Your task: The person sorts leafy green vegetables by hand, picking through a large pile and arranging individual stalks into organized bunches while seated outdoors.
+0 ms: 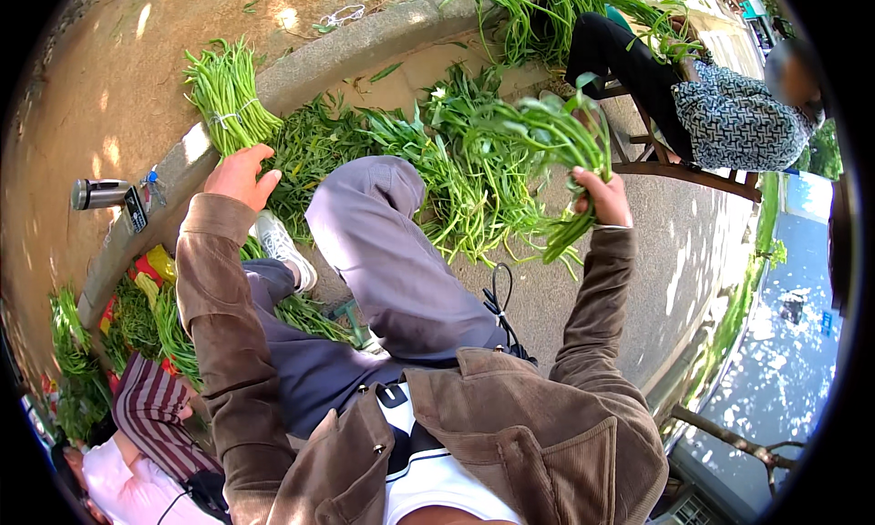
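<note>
My right hand [603,199] is closed round a loose bunch of leafy green stems [556,133], which looks like water spinach. Its leafy tops fan out to the left, and the cut ends point down. On the left, my left hand [241,177] reaches to the lower end of a tied bundle of long green stems [228,101] resting on the kerb. Thumb and fingers are apart, and the hand grips nothing that I can see; whether the fingertips touch the bundle I cannot tell. Between my hands lies a wide heap of loose leafy stems [456,169], partly behind my knee.
A stone kerb [355,46] curves past the heap. On it stand a metal flask [100,194] and a phone-like dark object [136,210]. At far right a person in a patterned top [738,115] sits by more greens; another in striped trousers [155,411] sits lower left.
</note>
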The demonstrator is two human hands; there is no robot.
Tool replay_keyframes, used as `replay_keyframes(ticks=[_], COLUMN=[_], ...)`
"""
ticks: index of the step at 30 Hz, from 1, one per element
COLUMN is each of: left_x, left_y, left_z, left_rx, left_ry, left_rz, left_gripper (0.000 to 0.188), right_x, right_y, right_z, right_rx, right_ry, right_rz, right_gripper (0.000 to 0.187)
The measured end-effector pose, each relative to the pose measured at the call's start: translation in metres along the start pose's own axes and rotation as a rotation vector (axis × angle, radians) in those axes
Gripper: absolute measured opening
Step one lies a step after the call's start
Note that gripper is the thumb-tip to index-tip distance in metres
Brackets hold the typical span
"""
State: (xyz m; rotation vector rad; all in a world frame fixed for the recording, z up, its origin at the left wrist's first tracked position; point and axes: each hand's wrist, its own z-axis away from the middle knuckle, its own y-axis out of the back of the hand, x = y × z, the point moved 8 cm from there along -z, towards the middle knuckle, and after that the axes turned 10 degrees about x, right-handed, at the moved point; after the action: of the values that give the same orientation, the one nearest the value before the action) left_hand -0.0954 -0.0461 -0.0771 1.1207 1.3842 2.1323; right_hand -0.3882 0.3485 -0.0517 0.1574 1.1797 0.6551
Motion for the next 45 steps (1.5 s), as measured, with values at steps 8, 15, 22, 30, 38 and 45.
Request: replay_keyframes(ticks=[8,15,22,30,38,45], left_x=[-0.013,-0.037,-0.043,0.027,0.044,0.034], left_y=[0.015,0.076,0.107,-0.01,0.025,0.034], left_z=[-0.002,0.006,0.028,0.026,0.026,0.019], left_rx=[0.085,0.613,0.886,-0.42,-0.194,-0.2], left_ry=[0.01,-0.041,0.034,0.139,-0.047,-0.104], left_rz=[0.137,0.247,0.986,1.456,1.459,1.429], left_gripper=[0.032,0.025,0.017,0.058,0.026,0.033], right_x=[-0.113,-0.21,-0.173,-0.102,-0.101,-0.118], right_y=[0.001,-0.101,-0.268,-0.346,-0.372,-0.362], right_z=[0.016,0.058,0.151,0.198,0.257,0.279], right_rx=[-0.161,-0.501,-0.677,-0.421,-0.703,-0.543], right_ry=[0.275,0.57,1.328,1.537,1.896,2.196], right_rz=[0.134,0.541,1.304,0.793,1.5,1.478], right_gripper=[0.02,0.023,0.015,0.006,0.017,0.024])
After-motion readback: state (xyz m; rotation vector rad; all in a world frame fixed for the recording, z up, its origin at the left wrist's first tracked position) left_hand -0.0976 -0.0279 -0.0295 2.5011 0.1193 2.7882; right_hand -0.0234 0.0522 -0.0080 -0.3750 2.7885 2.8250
